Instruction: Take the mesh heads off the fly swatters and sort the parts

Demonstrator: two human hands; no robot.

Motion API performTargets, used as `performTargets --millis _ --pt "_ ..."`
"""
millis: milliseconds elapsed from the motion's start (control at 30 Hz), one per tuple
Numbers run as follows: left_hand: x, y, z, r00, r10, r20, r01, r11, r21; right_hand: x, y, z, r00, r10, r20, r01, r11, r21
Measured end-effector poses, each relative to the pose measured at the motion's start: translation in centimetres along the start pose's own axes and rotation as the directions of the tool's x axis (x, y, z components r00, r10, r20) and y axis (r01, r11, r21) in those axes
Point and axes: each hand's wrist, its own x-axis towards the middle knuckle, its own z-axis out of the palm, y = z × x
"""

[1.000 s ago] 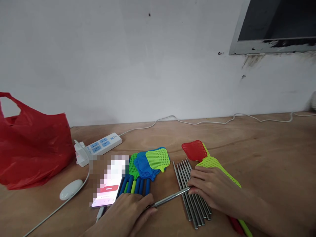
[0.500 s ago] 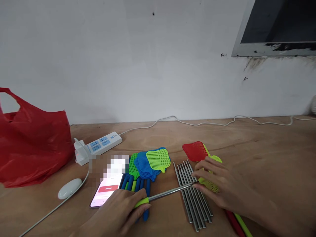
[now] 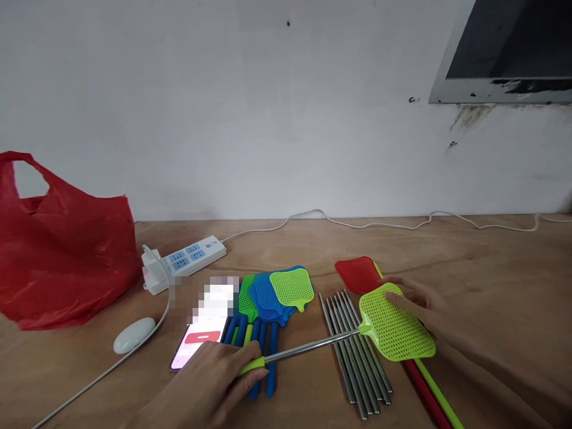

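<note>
A yellow-green fly swatter [image 3: 400, 322] with a metal rod lies across my front. My left hand [image 3: 214, 375] is closed around its yellow-green handle. At the mesh head, my right hand [image 3: 417, 298] pinches the upper edge, thumb on top and the other fingers partly hidden behind. Beneath the rod lies a row of several metal rods [image 3: 357, 363]. Loose swatter heads, a yellow-green one [image 3: 292, 287], blue ones [image 3: 266, 295] and a green one [image 3: 246, 298], are beyond my left hand. Several blue handles [image 3: 272, 357] lie beside that hand.
A red swatter head [image 3: 357, 273] and red and green handles [image 3: 429, 390] are at the right. On the left are a lit phone [image 3: 199, 339], a white power strip [image 3: 196, 253], a white mouse-shaped device [image 3: 134, 335] and a red plastic bag [image 3: 67, 256]. A wall [image 3: 286, 119] stands behind.
My right hand has shifted from the joint of rod and head to the head's upper edge, and the mesh now shows broadly. The left hand keeps its hold. The view has shifted slightly.
</note>
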Motion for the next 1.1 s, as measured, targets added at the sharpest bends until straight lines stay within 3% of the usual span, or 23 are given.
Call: performTargets --millis 100,267,400,800,933,1100 --pt "0.0 0.1 0.0 1.0 0.007 -0.015 -0.007 1.0 0.004 -0.3 -0.5 0.3 0.992 0.105 0.073 -0.113 0.986 0.122" --pt "0.3 1.0 0.1 0.999 0.028 -0.046 -0.026 0.999 0.043 0.1 -0.8 1.0 0.99 0.138 0.042 -0.144 0.964 0.225" --pt "0.6 1.4 0.2 0.997 0.023 -0.069 -0.017 0.997 0.08 0.1 -1.2 1.6 0.994 0.104 0.041 -0.11 0.964 0.24" --pt "1.2 1.7 0.4 1.0 0.026 0.017 -0.029 0.981 0.19 -0.9 0.6 2.2 0.998 0.05 0.039 -0.057 0.975 0.213" --pt "0.9 2.1 0.1 1.0 0.013 0.015 -0.016 0.978 0.206 -1.3 0.2 2.6 0.997 0.045 0.068 -0.059 0.973 0.221" --pt "0.8 2.9 0.1 0.999 0.027 0.02 -0.031 0.982 0.187 -2.2 -0.9 3.9 0.999 0.043 0.024 -0.048 0.97 0.238"
